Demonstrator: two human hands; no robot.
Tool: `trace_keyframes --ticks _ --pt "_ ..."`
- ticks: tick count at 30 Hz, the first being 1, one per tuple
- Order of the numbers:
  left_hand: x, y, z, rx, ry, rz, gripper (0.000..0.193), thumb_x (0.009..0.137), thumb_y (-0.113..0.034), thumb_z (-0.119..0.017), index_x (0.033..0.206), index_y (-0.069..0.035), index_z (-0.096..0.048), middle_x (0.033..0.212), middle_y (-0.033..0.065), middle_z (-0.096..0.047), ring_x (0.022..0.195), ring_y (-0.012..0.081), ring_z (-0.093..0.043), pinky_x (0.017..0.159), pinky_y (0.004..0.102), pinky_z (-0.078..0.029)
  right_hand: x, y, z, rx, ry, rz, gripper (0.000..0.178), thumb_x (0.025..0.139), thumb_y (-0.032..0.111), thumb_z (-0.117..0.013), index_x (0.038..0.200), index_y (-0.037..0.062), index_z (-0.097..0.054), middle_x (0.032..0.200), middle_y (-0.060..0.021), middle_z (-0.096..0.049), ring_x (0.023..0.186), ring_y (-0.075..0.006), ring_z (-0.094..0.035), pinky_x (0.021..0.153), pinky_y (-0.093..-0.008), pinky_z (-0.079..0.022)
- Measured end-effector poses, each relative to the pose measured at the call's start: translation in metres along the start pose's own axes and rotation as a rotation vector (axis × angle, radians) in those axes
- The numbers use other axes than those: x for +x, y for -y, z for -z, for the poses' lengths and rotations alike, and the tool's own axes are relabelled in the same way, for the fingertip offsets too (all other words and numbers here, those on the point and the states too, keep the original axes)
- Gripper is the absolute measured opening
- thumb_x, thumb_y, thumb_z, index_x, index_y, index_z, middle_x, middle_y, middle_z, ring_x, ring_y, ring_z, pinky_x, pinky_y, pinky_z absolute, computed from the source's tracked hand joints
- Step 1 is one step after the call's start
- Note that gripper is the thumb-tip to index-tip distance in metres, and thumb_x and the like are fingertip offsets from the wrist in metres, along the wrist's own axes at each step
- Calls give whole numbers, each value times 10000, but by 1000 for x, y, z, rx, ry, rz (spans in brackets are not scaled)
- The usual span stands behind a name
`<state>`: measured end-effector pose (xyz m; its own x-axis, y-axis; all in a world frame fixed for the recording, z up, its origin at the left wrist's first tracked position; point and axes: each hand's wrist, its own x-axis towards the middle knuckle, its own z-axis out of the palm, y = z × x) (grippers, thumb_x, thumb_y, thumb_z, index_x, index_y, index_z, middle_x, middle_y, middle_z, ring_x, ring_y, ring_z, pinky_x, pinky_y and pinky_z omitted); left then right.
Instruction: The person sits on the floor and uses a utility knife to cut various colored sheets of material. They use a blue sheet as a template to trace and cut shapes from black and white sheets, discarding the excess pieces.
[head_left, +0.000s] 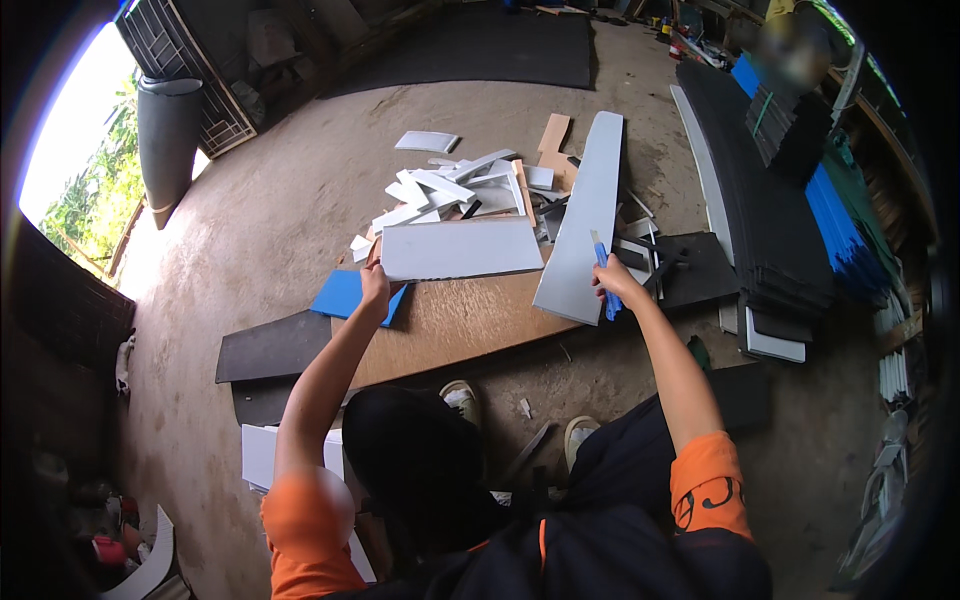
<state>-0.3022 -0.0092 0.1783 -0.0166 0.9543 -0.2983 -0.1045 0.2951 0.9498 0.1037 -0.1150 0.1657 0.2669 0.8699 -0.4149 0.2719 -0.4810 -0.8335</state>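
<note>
White boards by the legs: at 8 o'clock, nearest the body, some white boards (258, 455) lie apart from both hands.
Wooden board: at 6 o'clock, just past the shoes, a brown board (450, 330) serves as the base; its bare strip shows no cut pieces.
Left hand: at 9 o'clock, the left hand (374, 284) is pinched on the near left corner of the white panel (460, 250).
Right hand: at 3 o'clock, the right hand (617, 280) is wrapped round a blue cutter (600, 252); I cannot tell whether its tip touches anything.
White panel: at 12 o'clock, over the far edge of the board; straight-sided, apparently already trimmed, with no unfinished cut visible.
Tapered panel: between 1 and 2 o'clock, a long white panel (588, 190) runs beneath the cutter, in one piece.
Offcuts: beyond the white panel, between 11 and 12, white strips (440, 187) lie heaped, suggesting much cutting is done.
Dark stack: between 2 and 3 o'clock, a pile of dark sheets (765, 220) stands well apart, perhaps material left over.
</note>
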Motion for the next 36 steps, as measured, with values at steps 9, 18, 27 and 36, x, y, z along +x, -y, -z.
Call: trace_keyframes --ticks 9,18,27,36 --pt "1 143 20 20 -352 15 356 831 -94 -301 1180 -45 -346 1056 132 -467 896 190 -513 663 300 -486 83 -56 -95 -581 -302 115 490 719 317 -640 994 -11 -402 942 -194 -549 895 -350 -547 764 -420 -441" --pt "22 196 12 156 -279 -96 355 830 -37 -293 1162 -41 -420 1032 113 -466 877 174 -497 738 284 -437 118 -99 -137 -531 -359 225 521 645 128 -683 1004 -15 -334 956 -225 -457 876 -383 -495 744 -434 -417" --pt "1 215 -13 683 -383 -136 404 768 -31 -413 1166 -90 -455 1075 163 -416 992 284 -398 886 389 -320 100 -104 -99 -744 -472 208 416 711 68 -578 1045 -57 -364 995 -255 -425 922 -406 -437 826 -460 -360" --pt "4 190 -1 715 -561 -120 412 759 -80 -513 1166 -110 -454 1123 152 -363 1077 317 -324 912 449 -280 97 -90 -155 -901 -504 178 487 762 96 -514 1193 -39 -331 1154 -209 -318 1046 -363 -335 877 -458 -317"
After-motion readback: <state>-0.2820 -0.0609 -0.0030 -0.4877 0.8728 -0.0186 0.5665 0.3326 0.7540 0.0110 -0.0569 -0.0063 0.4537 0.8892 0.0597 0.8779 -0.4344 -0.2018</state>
